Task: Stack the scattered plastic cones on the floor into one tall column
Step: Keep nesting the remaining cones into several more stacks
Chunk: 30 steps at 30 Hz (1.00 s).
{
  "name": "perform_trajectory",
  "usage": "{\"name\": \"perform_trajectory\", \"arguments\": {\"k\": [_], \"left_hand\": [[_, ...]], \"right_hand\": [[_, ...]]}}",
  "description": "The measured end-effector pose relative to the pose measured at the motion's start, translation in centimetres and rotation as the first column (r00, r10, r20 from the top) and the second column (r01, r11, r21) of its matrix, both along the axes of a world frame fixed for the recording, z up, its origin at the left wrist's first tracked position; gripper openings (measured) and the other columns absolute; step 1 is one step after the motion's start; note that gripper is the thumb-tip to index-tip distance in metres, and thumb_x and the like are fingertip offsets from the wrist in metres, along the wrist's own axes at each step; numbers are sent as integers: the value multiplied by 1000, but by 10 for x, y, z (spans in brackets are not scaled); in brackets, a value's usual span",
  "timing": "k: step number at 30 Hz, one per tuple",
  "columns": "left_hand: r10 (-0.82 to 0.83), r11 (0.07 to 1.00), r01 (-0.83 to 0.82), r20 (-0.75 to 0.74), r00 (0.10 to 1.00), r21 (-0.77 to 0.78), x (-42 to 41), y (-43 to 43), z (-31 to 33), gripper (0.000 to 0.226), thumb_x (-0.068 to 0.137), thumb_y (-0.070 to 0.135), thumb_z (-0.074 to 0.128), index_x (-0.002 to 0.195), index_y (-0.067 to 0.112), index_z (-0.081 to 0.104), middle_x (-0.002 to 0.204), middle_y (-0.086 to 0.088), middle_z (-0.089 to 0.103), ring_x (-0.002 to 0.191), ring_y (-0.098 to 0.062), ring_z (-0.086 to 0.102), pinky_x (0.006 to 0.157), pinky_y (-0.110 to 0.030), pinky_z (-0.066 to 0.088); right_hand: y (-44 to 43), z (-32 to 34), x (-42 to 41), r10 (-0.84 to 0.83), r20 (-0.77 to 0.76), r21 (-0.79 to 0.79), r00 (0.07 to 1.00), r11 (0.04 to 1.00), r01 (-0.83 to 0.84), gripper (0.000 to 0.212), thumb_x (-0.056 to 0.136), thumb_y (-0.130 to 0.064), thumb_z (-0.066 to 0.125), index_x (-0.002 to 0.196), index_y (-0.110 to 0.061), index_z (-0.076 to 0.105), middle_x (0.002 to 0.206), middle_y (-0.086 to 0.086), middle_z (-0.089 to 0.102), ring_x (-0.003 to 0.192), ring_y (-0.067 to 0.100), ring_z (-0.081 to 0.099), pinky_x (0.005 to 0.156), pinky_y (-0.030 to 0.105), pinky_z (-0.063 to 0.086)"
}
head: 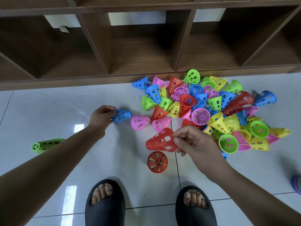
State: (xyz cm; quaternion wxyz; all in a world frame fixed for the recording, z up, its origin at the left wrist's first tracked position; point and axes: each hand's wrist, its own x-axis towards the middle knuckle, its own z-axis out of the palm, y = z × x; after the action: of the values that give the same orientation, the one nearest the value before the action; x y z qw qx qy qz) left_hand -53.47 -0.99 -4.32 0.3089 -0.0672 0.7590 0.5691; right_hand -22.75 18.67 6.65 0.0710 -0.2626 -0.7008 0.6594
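Pinching red cone (160, 141), blue cone (122, 116)

arms (53, 162): bare, no sleeves | feet: black open-toe slide sandals (105, 203) | hands: no gloves

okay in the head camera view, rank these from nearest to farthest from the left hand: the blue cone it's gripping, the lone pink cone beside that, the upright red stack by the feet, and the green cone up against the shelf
1. Blue cone, in the left hand itself.
2. Lone pink cone, just right of the blue one.
3. Upright red stack, lower right, near the feet.
4. Green cone, far upper right at the shelf edge.
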Motion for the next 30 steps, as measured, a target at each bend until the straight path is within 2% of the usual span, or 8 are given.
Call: {"name": "perform_trajectory", "arguments": {"k": [3, 6, 10, 15, 18, 22, 26, 30], "left_hand": [[9, 996, -14, 64, 998, 84, 17, -10, 15, 9, 102, 3, 64, 105, 8, 71, 99, -6, 75, 82, -15, 73, 64, -20, 56], [-28, 983, 3, 130, 991, 185, 41, -15, 35, 12, 105, 4, 60, 105, 11, 71, 94, -3, 76, 73, -11, 71, 68, -23, 52], [-140, 950, 78, 191, 972, 302, 76, -20, 60, 19, 106, 4, 56, 111, 14, 71, 91, -1, 74, 71, -11, 64, 61, -20, 49], [-291, 901, 175, 255, 922, 397, 113, -19, 80, 20, 103, 7, 60, 120, 5, 71, 106, -12, 70, 77, -14, 57, 56, -20, 46], [-369, 876, 237, 268, 890, 419, 133, -13, 89, 21, 97, 13, 65, 116, 7, 73, 101, -14, 67, 76, -15, 56, 56, -21, 46], [-428, 862, 300, 268, 863, 410, 146, -3, 94, 24, 94, 18, 70, 115, 9, 74, 97, -18, 65, 74, -19, 53, 58, -23, 47], [-442, 845, 304, 255, 860, 441, 148, 3, 103, 31, 92, 20, 70, 119, 5, 72, 90, -13, 67, 69, -17, 54, 57, -23, 46], [-478, 834, 349, 244, 844, 427, 153, 3, 100, 23, 99, 16, 66, 119, 4, 71, 92, -14, 69, 64, -16, 55, 57, -23, 49]], "right_hand": [[-9, -4, 2, 46, 5, -130, 999, 990, -45, 14, 100, 2, 65, 107, -8, 71, 85, 18, 69, 71, 23, 67, 62, 31, 53], [-15, -17, 6, 110, 63, -194, 992, 976, -96, 15, 101, 0, 66, 110, -11, 71, 86, 15, 71, 72, 24, 67, 64, 33, 53], [-18, -37, 11, 148, 155, -247, 977, 963, -107, 17, 100, 0, 67, 113, -10, 69, 83, 14, 69, 72, 26, 67, 63, 35, 51], [-16, -59, 14, 79, 293, -231, 953, 973, -10, 17, 98, 3, 64, 109, -9, 71, 79, 16, 72, 69, 27, 68, 62, 38, 53], [-16, -68, 13, 58, 363, -216, 930, 976, 24, 13, 98, 0, 65, 105, -8, 72, 75, 13, 72, 67, 25, 68, 61, 36, 55], [-14, -75, 13, 113, 399, -99, 910, 992, -80, 10, 98, -6, 70, 100, -15, 73, 78, 7, 75, 67, 22, 71, 63, 34, 60], [-7, -81, 13, 160, 430, -29, 888, 986, -164, 15, 96, -8, 67, 98, -22, 72, 81, 5, 76, 75, 26, 75, 67, 36, 61], [-6, -87, 11, 195, 454, 22, 870, 973, -229, 19, 94, -11, 64, 96, -28, 71, 82, -2, 76, 69, 13, 72, 65, 31, 59]]}}
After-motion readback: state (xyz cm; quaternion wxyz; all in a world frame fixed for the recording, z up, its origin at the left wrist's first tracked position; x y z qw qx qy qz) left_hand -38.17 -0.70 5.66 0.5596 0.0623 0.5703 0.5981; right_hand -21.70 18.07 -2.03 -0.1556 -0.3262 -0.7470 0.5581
